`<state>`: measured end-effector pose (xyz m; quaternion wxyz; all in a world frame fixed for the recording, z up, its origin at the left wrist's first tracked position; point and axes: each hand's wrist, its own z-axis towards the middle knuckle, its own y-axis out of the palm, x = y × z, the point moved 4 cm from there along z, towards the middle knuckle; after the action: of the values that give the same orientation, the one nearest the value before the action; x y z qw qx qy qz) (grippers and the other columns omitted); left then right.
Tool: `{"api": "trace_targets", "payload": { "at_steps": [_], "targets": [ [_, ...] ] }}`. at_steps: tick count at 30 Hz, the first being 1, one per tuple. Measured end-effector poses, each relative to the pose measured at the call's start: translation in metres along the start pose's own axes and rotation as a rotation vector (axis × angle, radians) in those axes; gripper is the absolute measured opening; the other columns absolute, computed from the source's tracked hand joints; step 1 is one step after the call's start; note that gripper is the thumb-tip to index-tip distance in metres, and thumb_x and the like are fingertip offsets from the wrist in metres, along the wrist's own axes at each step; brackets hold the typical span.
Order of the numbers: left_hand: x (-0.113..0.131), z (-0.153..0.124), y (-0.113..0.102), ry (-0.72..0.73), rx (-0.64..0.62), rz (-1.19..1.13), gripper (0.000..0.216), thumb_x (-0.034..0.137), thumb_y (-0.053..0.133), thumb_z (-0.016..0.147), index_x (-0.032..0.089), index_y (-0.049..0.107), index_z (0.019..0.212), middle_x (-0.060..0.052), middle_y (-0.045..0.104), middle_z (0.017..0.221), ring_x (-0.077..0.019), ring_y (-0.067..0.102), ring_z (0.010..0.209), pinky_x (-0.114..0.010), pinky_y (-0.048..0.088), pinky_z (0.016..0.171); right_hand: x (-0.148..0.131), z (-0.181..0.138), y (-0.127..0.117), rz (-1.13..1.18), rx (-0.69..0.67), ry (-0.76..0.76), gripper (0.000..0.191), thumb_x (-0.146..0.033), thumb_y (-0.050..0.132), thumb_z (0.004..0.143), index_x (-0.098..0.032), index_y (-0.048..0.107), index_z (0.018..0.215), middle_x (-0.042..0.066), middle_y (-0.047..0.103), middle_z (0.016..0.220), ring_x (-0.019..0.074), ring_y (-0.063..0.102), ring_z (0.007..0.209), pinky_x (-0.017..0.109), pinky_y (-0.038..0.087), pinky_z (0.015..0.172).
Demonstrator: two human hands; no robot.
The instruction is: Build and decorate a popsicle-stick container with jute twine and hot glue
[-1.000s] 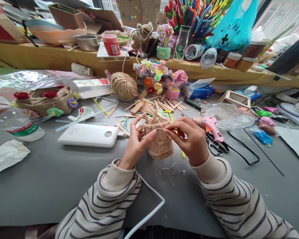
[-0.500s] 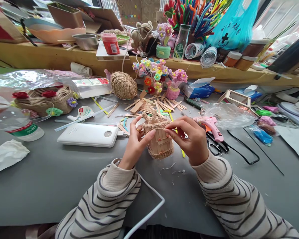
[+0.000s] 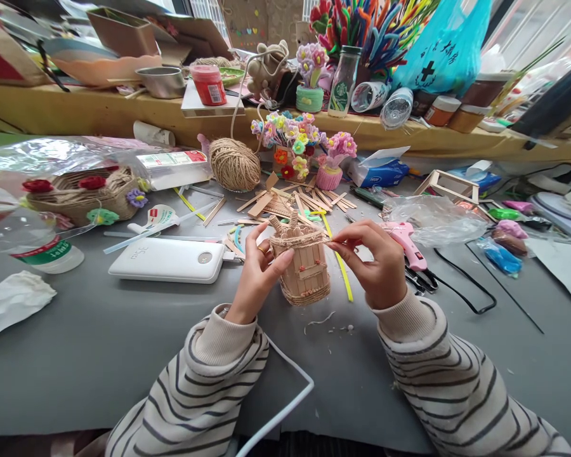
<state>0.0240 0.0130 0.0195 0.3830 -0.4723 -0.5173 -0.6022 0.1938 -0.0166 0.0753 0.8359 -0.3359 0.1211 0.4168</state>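
A small craft-stick basket (image 3: 307, 270), banded with twine at its rim and base, stands upright at mid-table. Small reddish beads and a little stick strip decorate its front, and short twine-wrapped pieces poke out of the top. Around its left side my left hand (image 3: 259, 270) is closed, thumb on the front below the rim, a ring on one finger. At the right end of the rim my right hand (image 3: 374, 260) pinches thumb and forefinger together; what lies between them is too small to name.
Loose craft sticks (image 3: 285, 203) and a twine ball (image 3: 235, 165) lie behind the basket. To the left is a white power bank (image 3: 166, 260) with its cable (image 3: 285, 406). A pink glue gun (image 3: 406, 241) and black-handled scissors (image 3: 421, 282) lie right, near a plastic bag (image 3: 433, 219).
My right hand has moved a little right, from the front of the rim to its right end, still pinching. My left hand and the basket have stayed almost in place.
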Motion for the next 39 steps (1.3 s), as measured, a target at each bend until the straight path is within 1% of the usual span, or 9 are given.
{"api": "trace_targets", "payload": {
  "at_steps": [4, 12, 15, 18, 24, 30, 36, 39],
  "targets": [
    [-0.0018, 0.0006, -0.0017, -0.006, -0.001, -0.016, 0.071, 0.037, 0.067, 0.068, 0.023, 0.027, 0.126, -0.008, 0.059, 0.111, -0.0239, 0.057, 0.104, -0.039, 0.041, 0.091, 0.0016, -0.0016, -0.0006, 0.023, -0.009, 0.013, 0.005, -0.016, 0.060, 0.077, -0.020, 0.060, 0.080, 0.001, 0.059, 0.075, 0.0106, 0.055, 0.066, 0.024, 0.049, 0.059],
    [-0.0042, 0.0017, -0.0022, -0.063, -0.018, -0.056, 0.067, 0.039, 0.066, 0.068, 0.024, 0.030, 0.123, -0.006, 0.060, 0.108, -0.0249, 0.054, 0.108, -0.036, 0.042, 0.088, 0.0012, -0.0019, -0.0026, 0.011, 0.011, 0.015, 0.007, -0.013, 0.057, 0.079, -0.019, 0.062, 0.080, 0.001, 0.061, 0.075, 0.0102, 0.056, 0.067, 0.024, 0.048, 0.060],
    [-0.0059, 0.0019, -0.0018, -0.105, -0.022, -0.088, 0.065, 0.039, 0.067, 0.067, 0.025, 0.033, 0.120, -0.005, 0.060, 0.110, -0.0236, 0.055, 0.106, -0.032, 0.044, 0.082, 0.0016, -0.0023, -0.0028, 0.009, 0.011, 0.016, 0.007, -0.013, 0.057, 0.079, -0.018, 0.062, 0.081, 0.001, 0.061, 0.076, 0.0104, 0.057, 0.069, 0.024, 0.049, 0.060],
    [-0.0069, 0.0014, -0.0014, -0.136, -0.023, -0.106, 0.064, 0.039, 0.067, 0.066, 0.026, 0.035, 0.120, -0.005, 0.060, 0.110, -0.0220, 0.057, 0.100, -0.029, 0.045, 0.075, 0.0021, -0.0029, -0.0028, 0.012, 0.007, 0.020, 0.007, -0.013, 0.057, 0.079, -0.018, 0.062, 0.080, 0.001, 0.061, 0.076, 0.0101, 0.057, 0.068, 0.023, 0.049, 0.060],
    [-0.0063, 0.0000, -0.0006, -0.158, -0.033, -0.108, 0.065, 0.039, 0.067, 0.066, 0.026, 0.035, 0.121, -0.005, 0.059, 0.110, -0.0215, 0.057, 0.096, -0.025, 0.044, 0.065, 0.0015, -0.0039, -0.0026, 0.005, 0.004, 0.013, 0.007, -0.013, 0.057, 0.079, -0.018, 0.061, 0.080, 0.001, 0.061, 0.075, 0.0096, 0.055, 0.065, 0.023, 0.048, 0.058],
    [-0.0057, -0.0003, 0.0004, -0.156, -0.039, -0.106, 0.066, 0.038, 0.066, 0.066, 0.024, 0.034, 0.122, -0.006, 0.059, 0.110, -0.0209, 0.059, 0.093, -0.025, 0.045, 0.066, 0.0022, -0.0054, -0.0013, -0.001, -0.005, 0.022, 0.007, -0.013, 0.056, 0.079, -0.018, 0.061, 0.080, 0.001, 0.060, 0.075, 0.0100, 0.055, 0.066, 0.024, 0.048, 0.059],
    [-0.0066, 0.0005, 0.0007, -0.148, -0.045, -0.095, 0.067, 0.039, 0.066, 0.066, 0.024, 0.033, 0.123, -0.006, 0.059, 0.112, -0.0177, 0.060, 0.086, -0.026, 0.046, 0.070, 0.0037, -0.0066, -0.0002, 0.003, -0.018, 0.035, 0.007, -0.013, 0.055, 0.080, -0.018, 0.060, 0.080, 0.002, 0.060, 0.074, 0.0103, 0.054, 0.065, 0.024, 0.048, 0.057],
    [-0.0073, 0.0008, 0.0004, -0.147, -0.044, -0.093, 0.067, 0.038, 0.066, 0.067, 0.024, 0.033, 0.123, -0.006, 0.060, 0.112, -0.0184, 0.060, 0.087, -0.027, 0.046, 0.072, 0.0034, -0.0066, -0.0001, 0.001, -0.020, 0.039, 0.007, -0.013, 0.055, 0.079, -0.017, 0.061, 0.079, 0.002, 0.060, 0.074, 0.0100, 0.054, 0.064, 0.023, 0.047, 0.056]
  ]
}}
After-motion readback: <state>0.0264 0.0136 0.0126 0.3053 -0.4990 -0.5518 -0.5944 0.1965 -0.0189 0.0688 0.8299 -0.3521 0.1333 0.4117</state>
